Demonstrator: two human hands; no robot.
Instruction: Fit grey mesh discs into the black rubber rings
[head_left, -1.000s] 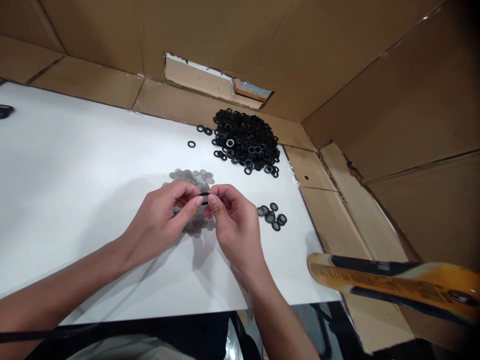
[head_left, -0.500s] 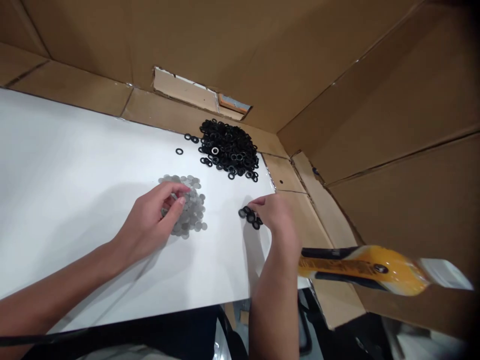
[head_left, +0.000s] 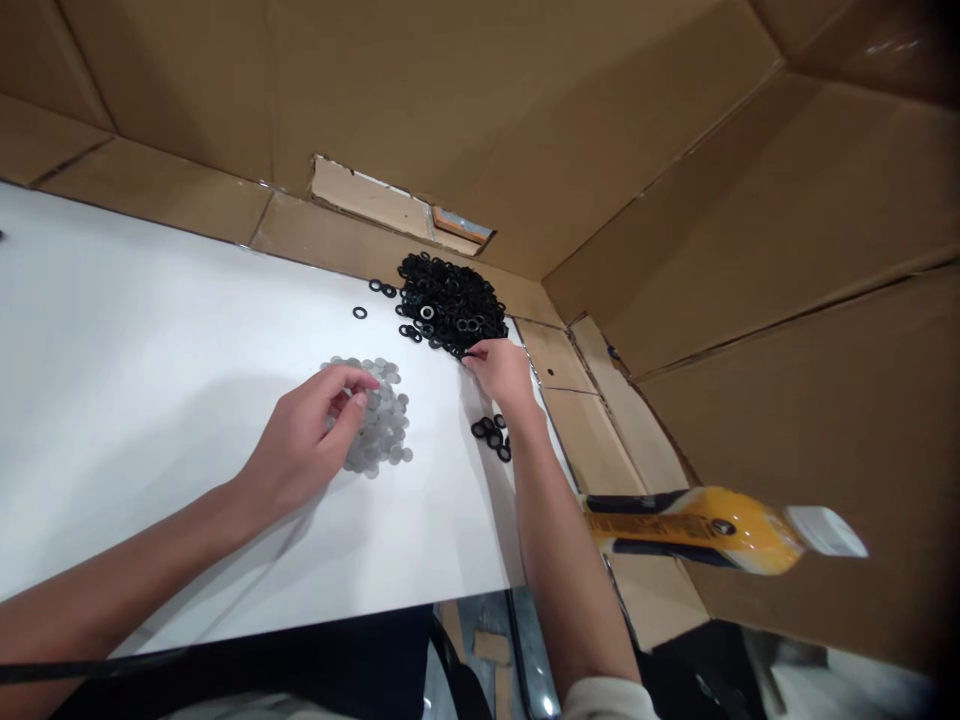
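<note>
My left hand (head_left: pixel 319 420) is over the left part of a flat heap of small grey translucent discs (head_left: pixel 384 425). Its fingers are curled, thumb tip and forefinger nearly together; anything between them is too small to make out. At the near edge of a pile of black rings (head_left: pixel 450 300), my right hand (head_left: pixel 499 370) pinches a black ring (head_left: pixel 466 357) between thumb and fingertips. A small cluster of black rings (head_left: pixel 491 438) lies on the white table just below that hand, their centres greyish. The right forearm partly covers this cluster.
Cardboard walls (head_left: pixel 480 100) enclose the white table (head_left: pixel 150 330) at the back and right, with a slot cut low in the back wall. A yellow and black bottle-like thing with a white tip (head_left: pixel 720 525) juts in at the right. One loose ring (head_left: pixel 360 313) lies left of the pile.
My right hand has moved from the small ring cluster up to the near edge of the big pile, leaving the cluster on the table. My left hand has stayed over the discs.
</note>
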